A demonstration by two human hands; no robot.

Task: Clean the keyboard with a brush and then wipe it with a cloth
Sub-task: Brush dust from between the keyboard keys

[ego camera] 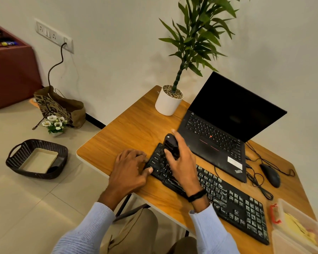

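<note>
Most of the job is left, I think. On the table (128, 136), the keyboard (233, 200) lies in front of the laptop (228, 110). It is black, with white dust on most keys. The left hand (128, 169) holds its left end. The right hand (182, 162) grips the brush (171, 143) on the keys there. Wiping is not yet begun.

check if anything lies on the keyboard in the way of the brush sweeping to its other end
Nothing visible does. The right hand holds the brush at the keyboard's left end, the left hand holds that same end, and the visible keys beyond carry nothing.
</note>
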